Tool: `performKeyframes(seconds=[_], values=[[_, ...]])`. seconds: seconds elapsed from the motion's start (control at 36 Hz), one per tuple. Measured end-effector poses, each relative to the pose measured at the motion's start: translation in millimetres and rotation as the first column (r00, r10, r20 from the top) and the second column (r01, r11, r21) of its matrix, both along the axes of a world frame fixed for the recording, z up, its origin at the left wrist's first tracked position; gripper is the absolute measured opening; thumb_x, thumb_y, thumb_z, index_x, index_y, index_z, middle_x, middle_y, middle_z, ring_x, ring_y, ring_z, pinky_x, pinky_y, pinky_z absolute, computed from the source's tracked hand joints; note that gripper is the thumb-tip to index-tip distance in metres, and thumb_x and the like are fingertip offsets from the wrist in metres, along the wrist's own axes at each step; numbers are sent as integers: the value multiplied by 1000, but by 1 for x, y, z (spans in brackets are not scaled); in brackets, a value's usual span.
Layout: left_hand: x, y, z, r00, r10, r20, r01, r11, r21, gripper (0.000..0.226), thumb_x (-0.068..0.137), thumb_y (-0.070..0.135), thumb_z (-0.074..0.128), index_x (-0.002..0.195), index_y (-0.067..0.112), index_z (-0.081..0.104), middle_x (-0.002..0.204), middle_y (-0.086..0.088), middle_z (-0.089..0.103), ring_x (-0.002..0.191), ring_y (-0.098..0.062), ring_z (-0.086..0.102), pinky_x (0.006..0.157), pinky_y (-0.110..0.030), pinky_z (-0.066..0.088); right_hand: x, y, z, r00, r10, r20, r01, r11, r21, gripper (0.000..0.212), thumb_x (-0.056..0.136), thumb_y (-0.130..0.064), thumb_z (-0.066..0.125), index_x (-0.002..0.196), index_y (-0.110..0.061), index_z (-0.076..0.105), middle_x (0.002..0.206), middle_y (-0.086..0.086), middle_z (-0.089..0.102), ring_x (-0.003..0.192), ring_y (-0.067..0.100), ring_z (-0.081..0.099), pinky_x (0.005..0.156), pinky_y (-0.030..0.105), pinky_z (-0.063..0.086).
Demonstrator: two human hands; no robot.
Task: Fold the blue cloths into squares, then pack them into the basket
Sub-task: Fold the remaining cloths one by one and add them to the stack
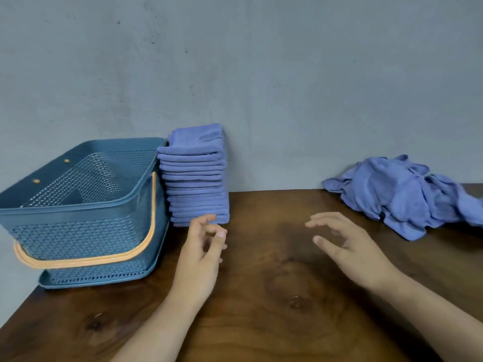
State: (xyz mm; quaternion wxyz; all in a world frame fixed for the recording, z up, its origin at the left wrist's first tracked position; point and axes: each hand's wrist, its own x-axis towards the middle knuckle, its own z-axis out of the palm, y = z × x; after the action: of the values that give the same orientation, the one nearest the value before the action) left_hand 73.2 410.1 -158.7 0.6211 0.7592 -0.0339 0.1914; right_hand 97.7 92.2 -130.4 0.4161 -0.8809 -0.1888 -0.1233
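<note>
- Head view: a brown wooden worktop [274,309] stands with its far edge against a grey wall [261,74].
- Basket [78,207]: blue perforated plastic, upright, at the far-left corner of the worktop. Its orange handle [151,226] is folded down over the near and right sides. The perforated inner walls and floor are visible from above.
- Folded stack [196,178]: blue cloths folded into squares and piled one on another, set at the far edge of the worktop against the wall. The stack stands just beside the right side of the basket and rises above the basket rim. The top cloth carries stamped lettering, too small to read in full.
- Unfolded pile [397,197]: crumpled blue cloths heaped at the far-right corner of the worktop, well apart from the folded stack.
- Left hand [201,257]: positioned near the base of the folded stack, fingers loosely curled, gripping nothing. The index fingertip lies across the lowest cloths; contact cannot be confirmed.
- Right hand [352,252]: positioned over the bare middle of the worktop, between the folded stack and the unfolded pile. Palm down, fingers spread and relaxed, gripping nothing.
- Both forearms enter from the near edge of the worktop.
</note>
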Motion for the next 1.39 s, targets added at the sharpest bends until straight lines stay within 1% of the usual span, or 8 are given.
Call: performKeyframes(seconds=[0.11,0.22,0.33,0.5,0.67,0.78,1.22,1.39], values=[[-2,-11,2,998,-59,-7,59,973,224,30,105,24,63,129,40,54,111,9,68,99,-18,68,84,-46,58,-2,-37,-17,997,-77,29,75,994,76,30,99,-18,72,112,-44,72,132,-21,62,132,4,55,108,29,43],[-13,-26,1,997,-80,-11,78,920,384,34,103,24,66,131,39,53,116,11,67,102,-17,65,81,-32,54,4,-53,-26,995,-84,50,89,991,-95,27,100,-27,68,120,-44,67,131,-30,54,125,0,50,104,27,44],[-22,-49,-4,994,-100,-41,107,862,496,36,102,26,66,132,41,53,120,12,66,104,-15,66,76,-27,53,10,-68,-36,972,-202,119,220,962,-164,28,100,-31,63,126,-38,64,132,-24,53,125,7,48,103,33,44],[-21,-100,-9,989,-134,-61,140,721,679,39,103,36,62,136,49,46,123,27,61,113,-2,63,81,-30,57,36,-113,-39,774,-570,276,631,733,-254,45,94,-36,65,139,-36,59,151,0,50,138,26,42,103,51,45],[-15,-135,-2,965,-253,-65,193,524,829,47,102,41,60,145,48,42,126,38,52,124,8,52,103,-21,45,59,-146,-44,668,-688,283,744,617,-257,54,92,-33,67,146,-31,59,153,5,51,139,32,43,100,55,42],[-10,-132,-3,972,-222,-72,196,606,771,45,103,37,62,143,49,45,127,34,55,126,5,54,100,-24,51,66,-145,-40,666,-696,268,746,624,-233,57,93,-31,65,149,-26,56,153,1,52,140,30,43,99,54,43],[-11,-123,-4,954,-287,-84,253,625,739,46,104,35,61,141,54,43,131,29,57,128,-1,56,89,-28,56,89,-143,-43,646,-695,315,763,584,-277,71,95,-28,62,161,-22,38,168,4,33,159,39,16,119,62,29],[-9,-124,-6,953,-287,-95,266,646,716,45,103,34,62,141,52,44,130,28,58,129,0,55,88,-30,57,80,-131,-37,693,-545,472,708,637,-305,70,96,-29,55,162,-19,35,171,-7,29,162,28,11,125,61,19]])
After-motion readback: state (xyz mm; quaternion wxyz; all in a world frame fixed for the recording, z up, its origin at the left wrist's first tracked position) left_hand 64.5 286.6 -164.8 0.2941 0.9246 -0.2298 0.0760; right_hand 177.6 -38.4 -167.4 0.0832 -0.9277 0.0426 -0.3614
